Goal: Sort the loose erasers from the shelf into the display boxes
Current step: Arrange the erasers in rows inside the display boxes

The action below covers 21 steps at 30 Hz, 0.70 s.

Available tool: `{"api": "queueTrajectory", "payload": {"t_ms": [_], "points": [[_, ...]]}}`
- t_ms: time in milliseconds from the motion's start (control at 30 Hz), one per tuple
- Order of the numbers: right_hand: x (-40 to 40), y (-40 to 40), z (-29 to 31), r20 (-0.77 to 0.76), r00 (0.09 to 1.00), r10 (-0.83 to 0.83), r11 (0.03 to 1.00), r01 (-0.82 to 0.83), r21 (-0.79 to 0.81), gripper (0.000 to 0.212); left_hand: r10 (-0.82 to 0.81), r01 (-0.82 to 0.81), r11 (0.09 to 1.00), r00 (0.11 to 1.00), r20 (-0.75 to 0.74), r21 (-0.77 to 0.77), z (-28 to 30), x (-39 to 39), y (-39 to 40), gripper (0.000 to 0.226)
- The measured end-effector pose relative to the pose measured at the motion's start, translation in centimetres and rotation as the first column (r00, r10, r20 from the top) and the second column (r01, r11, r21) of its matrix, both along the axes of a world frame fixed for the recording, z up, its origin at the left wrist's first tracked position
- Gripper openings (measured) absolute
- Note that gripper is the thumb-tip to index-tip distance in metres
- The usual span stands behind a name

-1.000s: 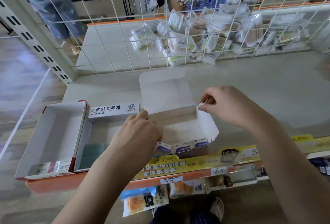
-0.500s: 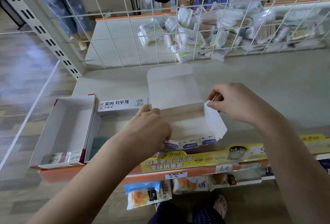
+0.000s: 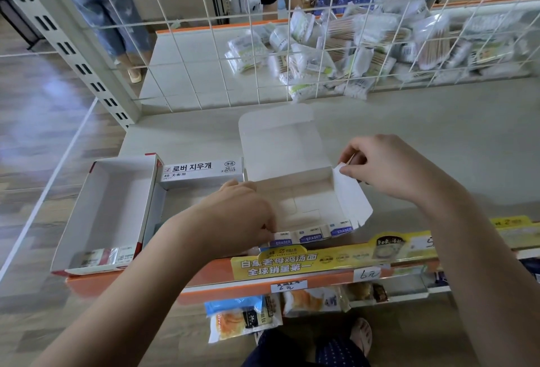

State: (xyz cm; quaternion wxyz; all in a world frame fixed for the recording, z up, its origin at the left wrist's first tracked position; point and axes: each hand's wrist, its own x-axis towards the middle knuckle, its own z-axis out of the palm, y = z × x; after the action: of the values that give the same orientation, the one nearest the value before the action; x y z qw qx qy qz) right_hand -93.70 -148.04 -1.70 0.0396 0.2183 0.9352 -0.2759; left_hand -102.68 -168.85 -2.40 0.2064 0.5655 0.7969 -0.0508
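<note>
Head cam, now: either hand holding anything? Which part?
Right hand pinches the top corner of the right side flap of the open white eraser box. Left hand rests at the box's left front edge; whether it grips anything cannot be told.

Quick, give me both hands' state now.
Left hand: fingers hidden at the white display box, cannot tell.
Right hand: pinching the box's side flap.

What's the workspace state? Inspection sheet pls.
Surface: grey shelf, wire grid behind.
Job's things: open white display box, three "ERASER" erasers along its near wall; red-trimmed box, wrapped erasers at its near end; Korean-labelled box.
Clutter: cotton swab packs behind the grid.
Grippers: left hand over the white box's left side, fingers hidden; right hand pinches the side flap.
Cables: nothing seen.
Surroundings: snack packs below, people beyond.
</note>
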Motion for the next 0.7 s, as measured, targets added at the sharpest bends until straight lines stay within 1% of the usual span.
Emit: {"api": "queueTrajectory", "payload": {"t_ms": [67, 400, 567, 700], "points": [[0.0, 0.0, 0.0, 0.005, 1.000, -0.001, 1.000, 0.001, -0.005, 0.006, 0.010, -0.010, 1.000, 1.000, -0.009, 0.018, -0.1, -0.1, 0.2, 0.023], [0.0, -0.2, -0.2, 0.018, 1.000, 0.007, 1.000, -0.007, -0.028, 0.004, -0.008, 0.014, 0.999, 0.987, -0.158, 0.033, -0.3, 0.4, 0.7, 0.011], [-0.2, -0.4, -0.3, 0.025, 0.999, 0.020, 1.000, -0.019, -0.017, 0.003, -0.013, 0.014, 1.000, 0.984, -0.177, 0.004, 0.0, 0.6, 0.5, 0.014], [-0.2, -0.5, -0.4, 0.027, 0.999, 0.028, 1.000, -0.028, -0.011, 0.004, 0.002, 0.003, 1.000, 0.975, -0.223, 0.023, 0.0, 0.9, 0.4, 0.012]]}}
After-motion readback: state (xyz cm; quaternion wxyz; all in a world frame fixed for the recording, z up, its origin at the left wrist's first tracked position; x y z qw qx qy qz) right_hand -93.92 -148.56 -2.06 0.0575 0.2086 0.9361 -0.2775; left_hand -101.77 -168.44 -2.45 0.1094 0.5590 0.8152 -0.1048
